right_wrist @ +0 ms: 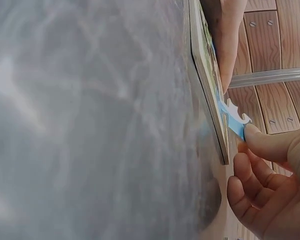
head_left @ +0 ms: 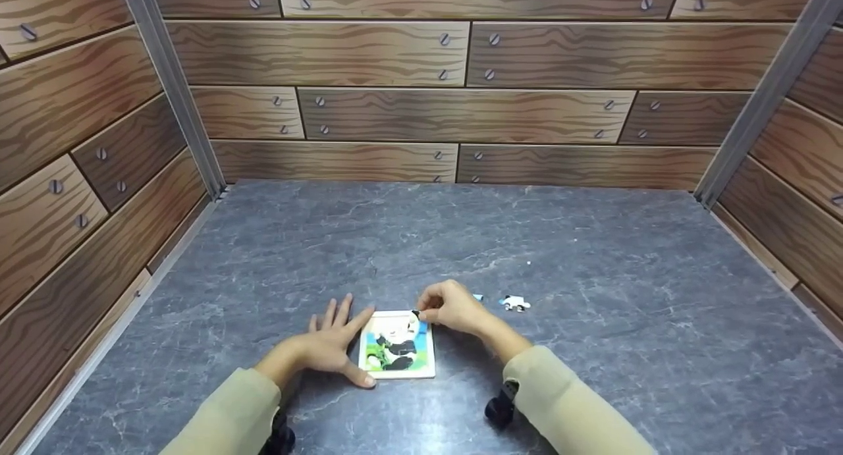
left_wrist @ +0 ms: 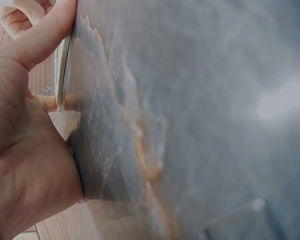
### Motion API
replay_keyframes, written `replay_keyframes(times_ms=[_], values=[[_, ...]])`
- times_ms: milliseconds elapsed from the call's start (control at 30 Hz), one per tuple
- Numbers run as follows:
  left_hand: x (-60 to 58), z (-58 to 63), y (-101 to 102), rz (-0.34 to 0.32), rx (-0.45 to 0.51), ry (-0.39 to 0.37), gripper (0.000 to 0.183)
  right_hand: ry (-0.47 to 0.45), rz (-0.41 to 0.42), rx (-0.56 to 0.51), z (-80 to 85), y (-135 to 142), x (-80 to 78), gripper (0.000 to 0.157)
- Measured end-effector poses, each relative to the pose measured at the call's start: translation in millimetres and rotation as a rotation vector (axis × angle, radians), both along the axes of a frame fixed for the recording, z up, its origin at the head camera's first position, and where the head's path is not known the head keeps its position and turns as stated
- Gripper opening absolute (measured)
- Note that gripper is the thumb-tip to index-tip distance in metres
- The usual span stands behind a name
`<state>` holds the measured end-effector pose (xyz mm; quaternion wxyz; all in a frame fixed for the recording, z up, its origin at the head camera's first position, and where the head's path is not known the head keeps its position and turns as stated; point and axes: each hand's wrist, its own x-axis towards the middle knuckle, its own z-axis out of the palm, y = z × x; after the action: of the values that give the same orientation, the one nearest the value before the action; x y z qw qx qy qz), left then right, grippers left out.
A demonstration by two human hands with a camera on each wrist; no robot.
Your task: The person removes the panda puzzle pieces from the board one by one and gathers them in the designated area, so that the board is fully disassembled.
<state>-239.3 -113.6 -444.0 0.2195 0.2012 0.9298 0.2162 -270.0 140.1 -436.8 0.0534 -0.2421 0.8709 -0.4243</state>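
Observation:
A small jigsaw tray (head_left: 433,363) with a pale rim lies flat on the table, showing a panda picture partly filled in; its upper part is bare. My left hand (head_left: 323,349) rests along the tray's left side with fingers spread and the thumb at the lower left corner. At the upper right corner, my right hand (head_left: 458,309) pinches a puzzle piece between thumb and fingers. That puzzle piece (right_wrist: 234,121) is blue and white in the right wrist view, tilted up from the tray's surface. My left thumb (left_wrist: 45,37) shows against the tray's edge in the left wrist view.
A white puzzle piece with blue and black parts (head_left: 515,303) lies on the table right of my right hand. Another blue piece (head_left: 478,297) is mostly hidden behind that hand. Wood-patterned walls (head_left: 382,53) enclose the grey marbled table (head_left: 316,231).

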Motion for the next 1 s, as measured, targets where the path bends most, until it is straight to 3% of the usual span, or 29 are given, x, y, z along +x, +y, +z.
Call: replay_keyframes(times_ms=[200,400,1000], values=[[0.1,1.3,-1,0.006,0.006,-0.012,0.119,-0.082,0.001,-0.097,3.7,4,0.9,0.005],[0.7,2.9,0,0.006,0.012,-0.011,0.12,-0.19,-0.061,-0.153,6.2,17,1.6,0.007],[2.3,4.0,-1,-0.011,0.016,-0.02,0.119,-0.188,-0.116,-0.177,13.1,79,6.7,0.011]])
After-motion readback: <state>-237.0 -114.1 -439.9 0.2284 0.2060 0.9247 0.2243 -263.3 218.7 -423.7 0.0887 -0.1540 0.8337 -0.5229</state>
